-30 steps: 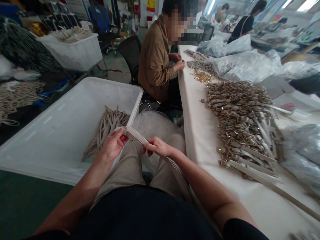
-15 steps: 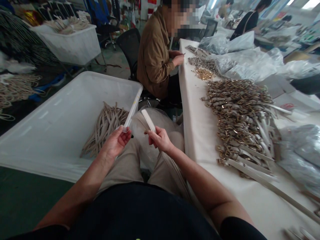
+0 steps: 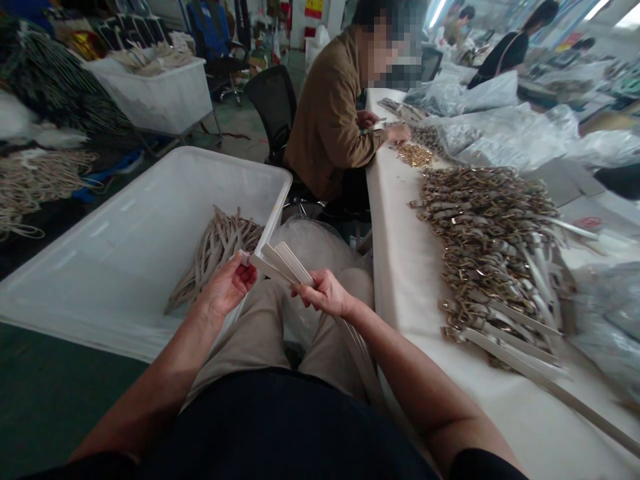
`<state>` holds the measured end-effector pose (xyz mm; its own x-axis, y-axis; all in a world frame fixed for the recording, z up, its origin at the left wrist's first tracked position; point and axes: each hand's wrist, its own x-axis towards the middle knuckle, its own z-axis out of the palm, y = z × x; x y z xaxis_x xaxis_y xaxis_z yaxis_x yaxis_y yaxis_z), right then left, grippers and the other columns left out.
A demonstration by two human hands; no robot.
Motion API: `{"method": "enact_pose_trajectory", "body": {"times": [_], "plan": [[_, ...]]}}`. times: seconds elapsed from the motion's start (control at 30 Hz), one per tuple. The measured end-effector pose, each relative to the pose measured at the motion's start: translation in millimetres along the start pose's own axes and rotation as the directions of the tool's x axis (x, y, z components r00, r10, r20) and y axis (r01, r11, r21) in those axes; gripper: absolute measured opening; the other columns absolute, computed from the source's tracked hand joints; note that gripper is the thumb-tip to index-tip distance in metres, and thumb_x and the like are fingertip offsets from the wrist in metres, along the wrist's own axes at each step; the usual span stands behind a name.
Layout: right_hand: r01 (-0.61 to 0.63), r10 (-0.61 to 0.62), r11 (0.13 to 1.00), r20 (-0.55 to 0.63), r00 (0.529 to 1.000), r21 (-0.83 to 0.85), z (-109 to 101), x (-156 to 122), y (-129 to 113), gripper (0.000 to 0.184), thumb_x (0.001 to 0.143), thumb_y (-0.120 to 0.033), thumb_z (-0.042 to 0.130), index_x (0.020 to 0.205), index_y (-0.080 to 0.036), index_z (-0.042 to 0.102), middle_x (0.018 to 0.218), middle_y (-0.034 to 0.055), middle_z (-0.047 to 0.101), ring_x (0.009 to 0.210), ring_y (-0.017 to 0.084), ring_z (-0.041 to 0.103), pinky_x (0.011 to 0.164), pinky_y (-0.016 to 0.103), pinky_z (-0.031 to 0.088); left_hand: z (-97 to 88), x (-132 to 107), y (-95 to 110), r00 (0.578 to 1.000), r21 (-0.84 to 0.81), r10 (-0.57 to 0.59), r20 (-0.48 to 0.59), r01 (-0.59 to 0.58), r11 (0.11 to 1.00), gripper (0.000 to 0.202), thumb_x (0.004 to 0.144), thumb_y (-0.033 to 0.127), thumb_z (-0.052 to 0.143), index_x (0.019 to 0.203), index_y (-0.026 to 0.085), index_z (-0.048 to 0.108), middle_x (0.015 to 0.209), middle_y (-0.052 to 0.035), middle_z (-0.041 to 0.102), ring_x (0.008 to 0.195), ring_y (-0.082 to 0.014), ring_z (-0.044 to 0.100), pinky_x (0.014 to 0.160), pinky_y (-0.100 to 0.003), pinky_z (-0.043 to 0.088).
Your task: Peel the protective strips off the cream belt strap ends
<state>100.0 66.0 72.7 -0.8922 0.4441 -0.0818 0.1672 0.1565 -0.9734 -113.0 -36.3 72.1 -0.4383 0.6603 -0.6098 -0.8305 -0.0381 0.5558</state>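
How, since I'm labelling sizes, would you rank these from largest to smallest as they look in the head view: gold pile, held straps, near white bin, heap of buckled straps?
1. Near white bin
2. Heap of buckled straps
3. Held straps
4. Gold pile

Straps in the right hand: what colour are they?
The straps are pale beige, showing best in the head view.

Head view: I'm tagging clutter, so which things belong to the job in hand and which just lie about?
Likely in use:
right hand, gripping pale strips
left hand
heaped strips in white bin

Likely just lying about:
coiled pale cords
blue chair
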Motion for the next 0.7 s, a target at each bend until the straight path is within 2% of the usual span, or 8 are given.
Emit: {"method": "enact_pose_trajectory", "body": {"times": [0.13, 0.3, 0.5, 0.6, 0.7], "plan": [[0.116, -0.115, 0.99, 0.023, 0.993, -0.077, -1.2, -0.7, 0.0, 0.036, 0.091, -0.045, 0.054, 0.082, -0.013, 0.068, 0.055, -0.0011, 0.056, 0.044, 0.008, 0.048, 0.045, 0.019, 0.037, -0.4, -0.3, 3.0, 1.0, 0.006, 0.012, -0.007, -0.012, 1.0, 0.022, 0.096, 0.017, 0.064, 0.074, 0.013, 0.065, 0.066, -0.0018, 0.07, 0.053, -0.0114, 0.067, 0.051, -0.02, 0.059], [0.213, -0.218, 0.923, 0.021, 0.976, -0.32, -1.1, -0.5, 1.7, 0.031, 0.091, -0.037, 0.051, 0.079, -0.013, 0.066, 0.06, 0.0005, 0.057, 0.051, 0.008, 0.047, 0.052, 0.02, 0.035, -3.5, -0.5, 5.1, 1.0, 0.011, -0.006, 0.022, 0.006, 1.0, 0.024, 0.098, 0.017, 0.061, 0.075, 0.014, 0.065, 0.065, -0.0016, 0.07, 0.055, -0.0116, 0.068, 0.053, -0.02, 0.06], [0.225, -0.235, 0.835, 0.044, 0.971, -0.503, 1.2, -0.3, 0.9, 0.025, 0.091, -0.03, 0.05, 0.074, -0.016, 0.059, 0.061, -0.0002, 0.054, 0.053, 0.008, 0.045, 0.055, 0.021, 0.032, -2.9, 1.4, 2.5, 1.0, 0.006, -0.008, 0.005, 0.008, 1.0, 0.022, 0.099, 0.017, 0.058, 0.078, 0.012, 0.066, 0.069, -0.003, 0.072, 0.055, -0.0125, 0.068, 0.05, -0.022, 0.059], [0.212, -0.223, 0.811, 0.047, 0.974, -0.546, 1.2, -0.1, 0.3, 0.023, 0.09, -0.028, 0.051, 0.071, -0.016, 0.057, 0.059, -0.0011, 0.052, 0.052, 0.008, 0.043, 0.054, 0.021, 0.03, -3.5, 2.3, 1.4, 1.0, 0.009, -0.013, 0.011, 0.013, 1.0, 0.027, 0.101, 0.016, 0.052, 0.078, 0.012, 0.066, 0.069, -0.0032, 0.071, 0.056, -0.0127, 0.068, 0.051, -0.023, 0.059], [0.196, -0.209, 0.812, 0.041, 0.977, -0.549, 0.5, 0.8, 0.5, 0.026, 0.091, -0.03, 0.052, 0.07, -0.016, 0.058, 0.059, -0.0009, 0.052, 0.052, 0.008, 0.042, 0.055, 0.022, 0.029, -4.9, 3.1, 0.6, 1.0, 0.015, -0.016, 0.019, 0.015, 1.0, 0.024, 0.099, 0.016, 0.056, 0.078, 0.013, 0.066, 0.07, -0.0033, 0.072, 0.057, -0.0128, 0.068, 0.052, -0.023, 0.058]]}}
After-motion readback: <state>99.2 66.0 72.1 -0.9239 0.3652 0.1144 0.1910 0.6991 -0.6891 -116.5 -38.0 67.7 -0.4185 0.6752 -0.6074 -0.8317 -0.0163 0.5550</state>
